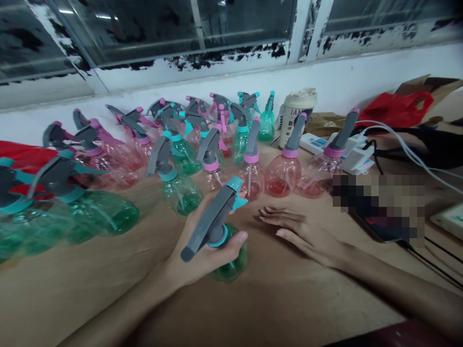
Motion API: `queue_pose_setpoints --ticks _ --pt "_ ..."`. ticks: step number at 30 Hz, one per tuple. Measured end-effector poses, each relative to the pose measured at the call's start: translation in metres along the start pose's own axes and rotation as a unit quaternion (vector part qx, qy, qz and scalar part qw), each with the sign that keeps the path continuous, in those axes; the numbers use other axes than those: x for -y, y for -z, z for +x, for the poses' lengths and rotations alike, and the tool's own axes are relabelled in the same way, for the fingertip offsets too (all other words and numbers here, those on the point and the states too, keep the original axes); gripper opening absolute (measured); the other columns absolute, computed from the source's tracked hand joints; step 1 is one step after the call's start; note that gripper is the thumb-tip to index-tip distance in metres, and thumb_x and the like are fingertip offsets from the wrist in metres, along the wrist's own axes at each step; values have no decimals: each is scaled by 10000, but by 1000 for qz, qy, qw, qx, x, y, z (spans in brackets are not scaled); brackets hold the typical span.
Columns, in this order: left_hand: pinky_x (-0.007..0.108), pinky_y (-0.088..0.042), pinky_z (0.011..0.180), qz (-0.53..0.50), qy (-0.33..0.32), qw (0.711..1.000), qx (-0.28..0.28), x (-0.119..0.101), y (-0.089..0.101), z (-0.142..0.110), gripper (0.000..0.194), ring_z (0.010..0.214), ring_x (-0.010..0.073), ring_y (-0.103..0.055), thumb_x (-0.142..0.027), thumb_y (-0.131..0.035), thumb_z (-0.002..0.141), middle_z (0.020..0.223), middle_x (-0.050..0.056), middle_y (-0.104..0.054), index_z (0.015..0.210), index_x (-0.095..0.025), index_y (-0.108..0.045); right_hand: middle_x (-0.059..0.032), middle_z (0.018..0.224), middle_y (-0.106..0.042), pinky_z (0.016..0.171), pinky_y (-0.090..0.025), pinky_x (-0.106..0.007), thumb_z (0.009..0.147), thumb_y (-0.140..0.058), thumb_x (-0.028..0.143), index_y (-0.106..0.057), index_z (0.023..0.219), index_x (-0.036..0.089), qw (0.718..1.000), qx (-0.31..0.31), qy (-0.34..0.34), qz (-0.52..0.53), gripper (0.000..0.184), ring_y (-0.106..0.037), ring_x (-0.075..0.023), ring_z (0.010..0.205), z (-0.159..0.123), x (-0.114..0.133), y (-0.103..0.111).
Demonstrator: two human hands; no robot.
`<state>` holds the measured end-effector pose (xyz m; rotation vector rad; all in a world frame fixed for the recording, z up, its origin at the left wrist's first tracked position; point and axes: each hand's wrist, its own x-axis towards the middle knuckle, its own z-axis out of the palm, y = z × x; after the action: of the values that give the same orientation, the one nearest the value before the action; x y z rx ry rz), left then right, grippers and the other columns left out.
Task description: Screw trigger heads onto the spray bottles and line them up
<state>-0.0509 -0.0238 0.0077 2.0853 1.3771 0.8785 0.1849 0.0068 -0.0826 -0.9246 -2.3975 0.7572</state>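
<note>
Green spray bottle (236,264) sits in front of us, near the middle of the table (289,299), grasped by our left hand (204,260). We have the thumb along its right side, just below the teal collar, and the other fingers wrapped round the far side, mostly hidden by the grey sprayer head (213,217). We cannot tell whether its base touches the tabletop. Our right hand (304,232) is released, holding nothing, its fingers stretched out toward the bottle and apart from it, low over the wood or resting on it. Just beyond our hands we see a row of pink spray bottles (284,174), each with some liquid inside, and a second green bottle (183,195) at its left end. More green bottles (104,212) stand at our left. Behind the row, near the wall, we have a lidded paper cup (297,113), with a white power strip (314,142) to its right and a red bag (394,113) farther over.
</note>
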Motion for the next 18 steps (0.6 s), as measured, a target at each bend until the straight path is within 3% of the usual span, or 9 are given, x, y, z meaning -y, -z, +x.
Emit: queue_pose_setpoints --ticks 4,7,13,18 --pt "385 -509 858 -24 42 999 4 8 -3 -9 459 1006 225 -598 -303 -556 718 1110 62 -605 1163 -255 -457 -45 1326 -503 1070 -288 -459 934 -369 360 -433 1309 243 1000 -2 5 1 399 -375 -183 1275 0 0 0" --pt "431 -466 908 -1 55 998 3 11 -3 -15 384 1026 241 -587 -341 -560 728 1090 51 -629 1101 -256 -532 -47 1326 -502 1069 -291 -455 932 -371 364 -447 1298 237 1000 -2 4 -4 395 -378 -181 1273 0 -1 -1" --pt "429 -445 933 12 29 999 29 12 2 -17 357 1032 251 -589 -377 -576 737 1026 20 -668 1073 -259 -561 -52 1318 -511 1070 -293 -447 934 -365 366 -467 1284 220 1000 -7 11 -9 393 -382 -184 1270 0 -2 -1" --pt "413 -506 832 22 10 1000 -18 17 2 -26 472 930 248 -620 -361 -602 736 1048 41 -640 1176 -243 -478 -50 1302 -528 1064 -303 -443 932 -370 369 -476 1278 221 1000 -14 15 -16 391 -397 -186 1260 1 -5 -3"
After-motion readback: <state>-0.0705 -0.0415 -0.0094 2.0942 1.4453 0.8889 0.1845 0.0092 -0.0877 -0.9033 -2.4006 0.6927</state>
